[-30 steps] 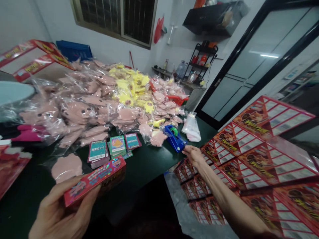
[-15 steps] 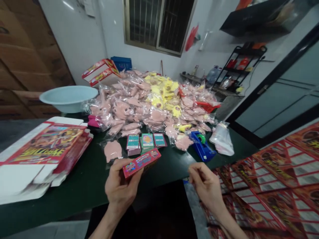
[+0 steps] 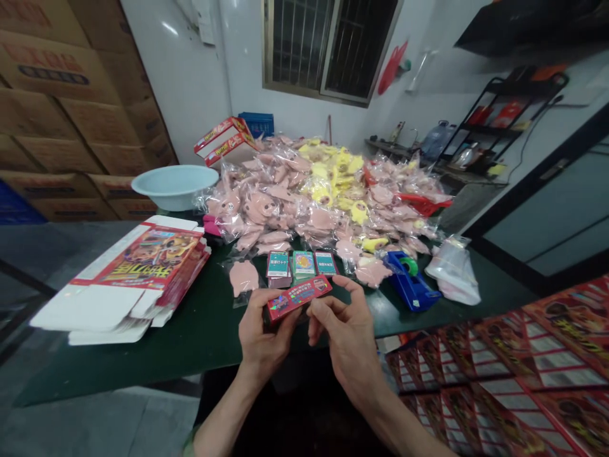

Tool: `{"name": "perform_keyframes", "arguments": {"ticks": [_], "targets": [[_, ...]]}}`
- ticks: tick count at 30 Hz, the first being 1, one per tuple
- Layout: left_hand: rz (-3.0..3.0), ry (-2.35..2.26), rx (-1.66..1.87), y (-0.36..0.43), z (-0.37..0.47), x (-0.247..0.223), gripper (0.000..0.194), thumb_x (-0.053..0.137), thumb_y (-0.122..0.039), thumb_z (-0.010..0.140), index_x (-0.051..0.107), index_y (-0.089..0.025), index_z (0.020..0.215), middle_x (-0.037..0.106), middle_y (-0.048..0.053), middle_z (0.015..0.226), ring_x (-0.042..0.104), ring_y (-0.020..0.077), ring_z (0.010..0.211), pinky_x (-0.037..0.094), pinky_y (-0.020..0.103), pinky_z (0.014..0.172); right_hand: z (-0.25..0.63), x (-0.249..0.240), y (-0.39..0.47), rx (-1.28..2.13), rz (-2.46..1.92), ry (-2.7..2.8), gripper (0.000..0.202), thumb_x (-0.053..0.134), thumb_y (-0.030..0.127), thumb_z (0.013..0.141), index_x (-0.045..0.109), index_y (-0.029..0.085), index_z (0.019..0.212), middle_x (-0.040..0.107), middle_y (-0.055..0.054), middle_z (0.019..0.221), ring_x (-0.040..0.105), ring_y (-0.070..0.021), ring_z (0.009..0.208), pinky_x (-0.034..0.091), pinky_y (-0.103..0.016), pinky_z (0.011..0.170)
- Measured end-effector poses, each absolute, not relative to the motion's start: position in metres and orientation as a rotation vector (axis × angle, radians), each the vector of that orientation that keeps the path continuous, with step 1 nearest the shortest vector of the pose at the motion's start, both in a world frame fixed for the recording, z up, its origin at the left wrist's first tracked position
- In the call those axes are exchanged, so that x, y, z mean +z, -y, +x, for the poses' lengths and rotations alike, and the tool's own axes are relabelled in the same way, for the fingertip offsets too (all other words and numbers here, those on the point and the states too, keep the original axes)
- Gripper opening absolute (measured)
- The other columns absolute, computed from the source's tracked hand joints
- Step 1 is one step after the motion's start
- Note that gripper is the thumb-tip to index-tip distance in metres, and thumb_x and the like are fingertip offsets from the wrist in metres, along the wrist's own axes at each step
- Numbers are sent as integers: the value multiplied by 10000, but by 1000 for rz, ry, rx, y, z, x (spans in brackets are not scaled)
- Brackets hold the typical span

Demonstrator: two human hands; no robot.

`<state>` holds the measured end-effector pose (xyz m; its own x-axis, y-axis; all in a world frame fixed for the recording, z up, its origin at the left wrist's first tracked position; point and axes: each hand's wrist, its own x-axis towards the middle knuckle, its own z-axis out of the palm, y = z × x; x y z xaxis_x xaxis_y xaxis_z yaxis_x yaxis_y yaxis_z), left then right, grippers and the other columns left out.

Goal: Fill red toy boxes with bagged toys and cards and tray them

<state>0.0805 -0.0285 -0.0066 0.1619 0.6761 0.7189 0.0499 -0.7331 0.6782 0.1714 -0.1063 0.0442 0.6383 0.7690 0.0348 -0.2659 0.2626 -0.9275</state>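
Left hand (image 3: 266,333) has the small red box (image 3: 297,300) pinched between thumb and fingers, lettered side facing up, box tilted a bit with its right end higher. It's near the front edge of the counter (image 3: 200,346). Treat that box as the middle of a clock and the hand comes in from 8.

Right hand (image 3: 349,330) comes in from 4, fingers curled, index and thumb right by the box's right end. Honestly can't tell if it's touching the box or pinching anything.

Right behind the box at 12 there are three stacks of cards (image 3: 303,261) side by side, teal-faced ones at either end and a green one in the middle. One bagged pink toy (image 3: 244,279) lies by itself between 9 and 10. The blue tape dispenser (image 3: 413,292) with a green roll is over at 3, and some clear bags (image 3: 454,270) sit just past it.

Further out at 12 it's a big heap of bagged toys (image 3: 261,206), mostly pink, with a yellow bunch (image 3: 328,174) up between 12 and 1. Pale blue basin (image 3: 175,187) at 10, brown cartons (image 3: 71,82) stacked way beyond it. Flattened red-and-white boxes (image 3: 143,260) are piled at 9. Between 3 and 4, past the counter edge, there are rows of red packs (image 3: 547,343).
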Motion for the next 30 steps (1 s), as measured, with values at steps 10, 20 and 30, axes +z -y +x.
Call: {"name": "perform_keyframes", "arguments": {"ticks": [10, 20, 30], "targets": [[2565, -409, 1255, 10, 62, 16, 366, 553, -121, 811, 559, -289, 1137, 532, 15, 851, 564, 104, 680, 453, 195, 550, 172, 38, 99, 736, -1237, 537, 551, 719, 343, 709, 332, 220, 1082, 597, 94, 525, 528, -96, 368, 422, -169, 345], [2329, -470, 1205, 7, 60, 30, 440, 508, -89, 752, 588, -227, 1161, 553, 44, 919, 590, 139, 759, 504, 239, 625, 168, -51, 97, 906, -1449, 595, 640, 658, 410, 737, 273, 234, 1218, 513, 107, 590, 470, -91, 368, 372, -186, 319], [1759, -602, 1239, 5, 42, 0, 332, 570, -181, 784, 642, -229, 1105, 623, 86, 1029, 619, 232, 926, 527, 317, 714, 211, -16, 116, 815, -1517, 946, 417, 701, 234, 663, 591, 223, 1066, 652, -23, 984, 611, -224, 919, 491, -322, 810]]}}
